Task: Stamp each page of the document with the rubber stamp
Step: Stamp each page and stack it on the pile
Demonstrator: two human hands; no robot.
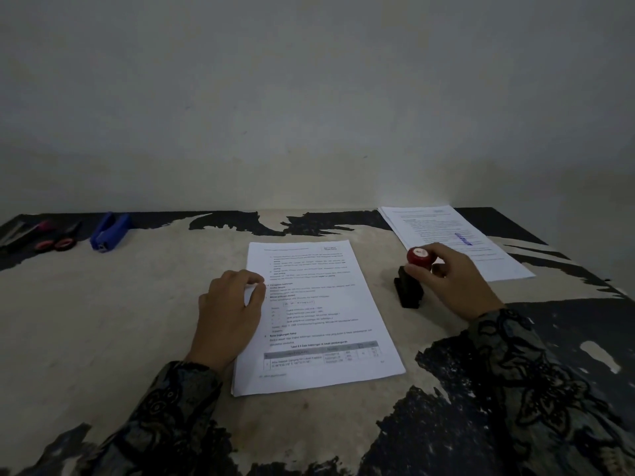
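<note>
The unstamped page [319,314] lies nearest; the left hand [230,314] pinches its left edge. Just right of it, the right hand [450,276] grips the rubber stamp [412,276] (press squarely, evenly). Beyond, right, lies the stamped stack [453,240].

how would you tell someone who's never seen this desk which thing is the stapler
Start at the table's far left corner, against the wall, where a few small tools lie together. The stapler is the rightmost of them, just right of the scissors with red-pink handles. It is the only solid blue, wedge-shaped thing there.
</note>
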